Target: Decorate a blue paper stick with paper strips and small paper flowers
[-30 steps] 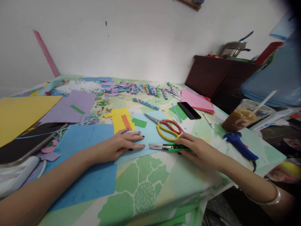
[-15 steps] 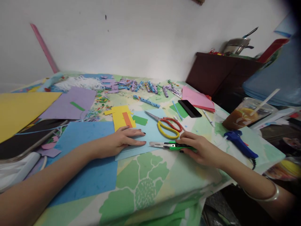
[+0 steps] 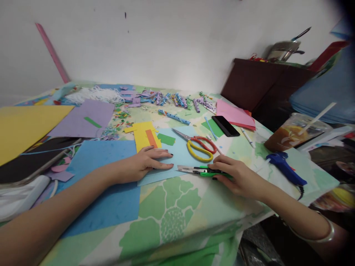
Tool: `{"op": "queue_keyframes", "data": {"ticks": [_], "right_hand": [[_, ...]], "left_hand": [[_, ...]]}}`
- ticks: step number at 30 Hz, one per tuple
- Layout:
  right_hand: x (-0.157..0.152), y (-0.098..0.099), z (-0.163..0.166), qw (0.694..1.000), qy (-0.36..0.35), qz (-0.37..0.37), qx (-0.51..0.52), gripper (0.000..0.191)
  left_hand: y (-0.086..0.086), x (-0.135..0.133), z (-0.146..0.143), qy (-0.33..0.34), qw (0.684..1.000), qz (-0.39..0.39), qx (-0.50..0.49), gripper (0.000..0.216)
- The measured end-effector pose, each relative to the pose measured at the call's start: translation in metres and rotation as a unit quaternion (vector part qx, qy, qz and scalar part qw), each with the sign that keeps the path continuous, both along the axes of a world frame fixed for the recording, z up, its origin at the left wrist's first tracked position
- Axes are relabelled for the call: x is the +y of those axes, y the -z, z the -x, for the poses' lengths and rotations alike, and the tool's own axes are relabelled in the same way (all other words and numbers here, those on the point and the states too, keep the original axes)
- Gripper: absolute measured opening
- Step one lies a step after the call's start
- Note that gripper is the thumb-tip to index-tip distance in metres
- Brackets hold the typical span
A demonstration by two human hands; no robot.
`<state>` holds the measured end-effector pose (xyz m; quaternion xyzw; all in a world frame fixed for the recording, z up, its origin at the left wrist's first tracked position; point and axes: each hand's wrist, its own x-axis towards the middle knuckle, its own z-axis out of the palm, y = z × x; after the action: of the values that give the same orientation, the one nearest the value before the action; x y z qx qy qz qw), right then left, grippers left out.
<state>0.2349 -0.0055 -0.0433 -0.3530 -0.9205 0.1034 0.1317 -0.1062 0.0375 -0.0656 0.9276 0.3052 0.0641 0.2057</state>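
Along the near edge of the table, a green-flowered tablecloth [image 3: 166, 207] shows beside a blue sheet [image 3: 119, 207] that runs under the left forearm. The right hand [image 3: 235, 175] grips a green utility knife [image 3: 204, 171], its bare blade pointing left over the near part of a light blue sheet [image 3: 180, 153]; whether the blade touches the paper, I cannot tell. The left hand [image 3: 144, 162] lies flat on that sheet, grasping nothing, its fingers spread and the index fingertip just beside the blade's tip. Past the knuckles are a yellow cutout [image 3: 142, 129] bearing an orange strip [image 3: 151, 138] and a green scrap [image 3: 166, 139]. Parted scissors [image 3: 189, 138] lie just beyond the knife. Farther right, a black phone [image 3: 226, 126] overlaps green paper [image 3: 210, 127], and an iced drink [image 3: 280, 138] stands near the table's side. Beyond them lie a blue paper roll [image 3: 174, 117], a pink sheet [image 3: 234, 112], a row of paper curls [image 3: 177, 99] and a heap of white string [image 3: 94, 95], with a white wall [image 3: 166, 44] behind.
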Motion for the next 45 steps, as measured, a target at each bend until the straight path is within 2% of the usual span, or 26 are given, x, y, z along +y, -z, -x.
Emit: {"op": "queue_keyframes", "data": {"ticks": [33, 38, 42, 45], "right_hand": [[-0.0016, 0.0032, 0.0091, 1.000, -0.009, 0.004, -0.015, 0.024], [-0.0036, 0.0037, 0.0070, 1.000, -0.006, 0.004, -0.003, 0.025], [-0.0044, 0.0037, 0.0042, 1.000, 0.008, -0.006, 0.020, 0.021], [-0.0046, 0.0046, 0.0042, 0.999, 0.021, -0.018, 0.025, 0.020]], "left_hand": [[-0.0016, -0.0012, -0.0015, 0.007, 1.000, -0.010, 0.027, 0.054], [-0.0035, -0.0020, -0.0014, 0.003, 1.000, 0.006, 0.024, 0.053], [-0.0068, 0.0000, 0.0019, -0.005, 0.998, 0.056, -0.007, 0.056], [-0.0063, 0.0023, 0.0042, 0.009, 0.997, 0.066, -0.025, 0.056]]}}
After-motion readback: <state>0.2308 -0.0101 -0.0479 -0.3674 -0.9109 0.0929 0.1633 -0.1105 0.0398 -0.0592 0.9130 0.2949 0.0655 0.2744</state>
